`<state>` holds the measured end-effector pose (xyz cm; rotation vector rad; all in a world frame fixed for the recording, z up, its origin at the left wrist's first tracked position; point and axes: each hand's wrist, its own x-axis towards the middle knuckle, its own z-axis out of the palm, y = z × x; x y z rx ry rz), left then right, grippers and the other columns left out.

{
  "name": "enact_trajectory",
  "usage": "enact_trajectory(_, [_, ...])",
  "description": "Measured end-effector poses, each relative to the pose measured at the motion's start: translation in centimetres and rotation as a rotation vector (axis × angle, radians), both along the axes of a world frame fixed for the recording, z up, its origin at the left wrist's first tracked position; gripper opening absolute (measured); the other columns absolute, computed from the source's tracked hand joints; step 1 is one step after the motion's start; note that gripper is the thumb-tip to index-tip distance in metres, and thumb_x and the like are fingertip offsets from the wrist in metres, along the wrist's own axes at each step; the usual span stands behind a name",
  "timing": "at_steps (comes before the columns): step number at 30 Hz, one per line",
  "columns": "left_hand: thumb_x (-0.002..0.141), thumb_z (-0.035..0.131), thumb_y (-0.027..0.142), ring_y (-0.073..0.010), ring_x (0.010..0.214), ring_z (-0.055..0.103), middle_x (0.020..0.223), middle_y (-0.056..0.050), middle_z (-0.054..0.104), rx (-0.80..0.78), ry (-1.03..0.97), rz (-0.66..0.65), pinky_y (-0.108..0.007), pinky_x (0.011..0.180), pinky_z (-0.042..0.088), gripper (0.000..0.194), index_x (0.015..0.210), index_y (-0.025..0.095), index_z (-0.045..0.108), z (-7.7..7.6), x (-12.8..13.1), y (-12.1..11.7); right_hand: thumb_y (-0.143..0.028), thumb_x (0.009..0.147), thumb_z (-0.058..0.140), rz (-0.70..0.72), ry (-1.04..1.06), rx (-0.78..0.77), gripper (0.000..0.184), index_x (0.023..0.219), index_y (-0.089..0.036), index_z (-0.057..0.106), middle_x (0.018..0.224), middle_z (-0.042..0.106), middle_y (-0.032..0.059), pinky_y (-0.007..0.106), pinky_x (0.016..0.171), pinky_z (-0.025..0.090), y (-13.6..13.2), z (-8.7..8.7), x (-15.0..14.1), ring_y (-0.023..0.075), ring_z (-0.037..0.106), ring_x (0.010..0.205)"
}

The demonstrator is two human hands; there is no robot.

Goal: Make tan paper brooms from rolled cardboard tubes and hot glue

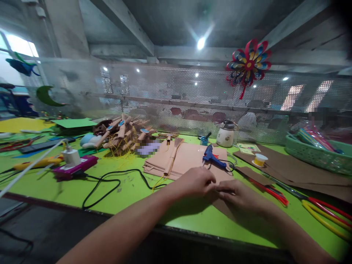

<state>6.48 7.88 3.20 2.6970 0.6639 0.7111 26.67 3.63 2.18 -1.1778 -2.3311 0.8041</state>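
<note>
My left hand (195,182) and my right hand (239,196) meet at the front of the green table, fingertips pinched together. Whatever lies between the fingers is too small and hidden to make out. Beneath them a piece of brown paper (224,209) partly shows on the tabletop. Just beyond my left hand, a blue glue gun (211,157) rests on a stack of tan paper sheets (158,161). A rolled paper piece with a fringed end (171,160) and yellow string lies across the same stack.
Scissors (323,211) with red and yellow handles lie right, near dark brown sheets (297,167), a string spool (260,160) and a green basket (316,152). Bundled paper rolls (123,137) are piled back left. A purple power strip (75,167) trails a black cord (110,176).
</note>
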Motion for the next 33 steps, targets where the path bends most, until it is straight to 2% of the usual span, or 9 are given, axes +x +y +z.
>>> enact_trajectory(3, [0.083,0.053,0.026,-0.0135,0.056,0.052,0.067,-0.005,0.067,0.000,0.135,-0.035,-0.023,0.052,0.033,0.019,0.080,0.018,0.071,-0.4,-0.1,-0.1,-0.037,0.087,0.049,-0.017,-0.041,-0.001,0.027,0.089,-0.020,0.070,0.079,0.069,0.0039,0.026,0.065,0.045,0.0,0.0,0.1,0.0186,0.060,0.073])
enact_trajectory(8, [0.080,0.056,0.025,-0.0115,0.047,0.045,0.061,-0.005,0.066,-0.005,0.147,-0.017,-0.023,0.047,0.029,0.018,0.075,0.018,0.072,-0.6,-0.2,0.2,-0.034,0.086,0.051,-0.073,-0.050,0.013,0.023,0.085,-0.020,0.070,0.080,0.069,0.0043,0.026,0.066,0.045,0.1,0.0,0.5,0.0188,0.061,0.074])
enact_trajectory(12, [0.080,0.055,0.024,-0.0124,0.051,0.049,0.062,-0.003,0.065,-0.184,0.113,0.037,-0.022,0.047,0.031,0.017,0.076,0.018,0.071,-0.5,-0.8,0.9,-0.027,0.082,0.055,-0.127,-0.071,0.066,0.016,0.078,-0.020,0.068,0.076,0.067,0.0042,0.026,0.064,0.045,0.0,0.2,0.7,0.0180,0.060,0.073])
enact_trajectory(16, [0.078,0.056,0.021,-0.0128,0.055,0.051,0.062,-0.002,0.063,-0.327,0.147,0.017,-0.022,0.049,0.034,0.015,0.074,0.016,0.069,-0.5,-1.1,1.6,-0.025,0.081,0.055,-0.083,-0.068,0.119,0.015,0.075,-0.019,0.068,0.074,0.064,0.0040,0.026,0.063,0.043,0.2,-0.3,0.7,0.0166,0.058,0.069])
enact_trajectory(19, [0.076,0.059,0.022,-0.0125,0.054,0.050,0.060,-0.001,0.061,-0.328,0.157,-0.006,-0.022,0.048,0.034,0.013,0.071,0.017,0.069,-0.7,-1.1,1.9,-0.027,0.082,0.056,-0.055,-0.060,0.120,0.017,0.073,-0.019,0.068,0.071,0.062,0.0037,0.026,0.061,0.042,0.4,-1.2,0.7,0.0161,0.057,0.066])
enact_trajectory(22, [0.071,0.062,0.019,-0.0124,0.051,0.048,0.055,0.000,0.059,-0.248,0.153,-0.012,-0.023,0.047,0.032,0.010,0.064,0.017,0.069,-0.9,-0.9,1.8,-0.027,0.082,0.055,-0.054,-0.060,0.130,0.018,0.073,-0.018,0.068,0.070,0.061,0.0040,0.026,0.059,0.041,0.6,-1.6,0.6,0.0162,0.056,0.064])
enact_trajectory(24, [0.071,0.061,0.017,-0.0124,0.051,0.048,0.055,0.000,0.059,-0.240,0.133,-0.005,-0.023,0.047,0.032,0.010,0.065,0.017,0.069,-0.9,-0.8,1.8,-0.027,0.082,0.055,-0.048,-0.085,0.121,0.018,0.073,-0.018,0.068,0.070,0.061,0.0043,0.026,0.058,0.041,0.8,-1.3,0.7,0.0164,0.055,0.063])
enact_trajectory(29, [0.074,0.059,0.017,-0.0132,0.064,0.056,0.073,-0.002,0.067,-0.435,0.134,-0.002,-0.021,0.055,0.039,0.018,0.087,0.017,0.071,-0.5,-1.0,1.9,-0.026,0.083,0.053,-0.030,-0.147,0.005,0.017,0.074,-0.017,0.065,0.072,0.061,0.0032,0.024,0.061,0.042,1.2,0.5,0.6,0.0161,0.056,0.068])
enact_trajectory(33, [0.073,0.060,0.022,-0.0126,0.069,0.057,0.078,0.000,0.067,-0.507,0.243,-0.023,-0.021,0.060,0.042,0.018,0.087,0.018,0.069,-0.6,-1.2,2.1,-0.025,0.084,0.051,0.006,-0.215,0.019,0.020,0.069,-0.016,0.061,0.071,0.060,0.0026,0.022,0.060,0.041,1.1,0.6,0.1,0.0143,0.055,0.066])
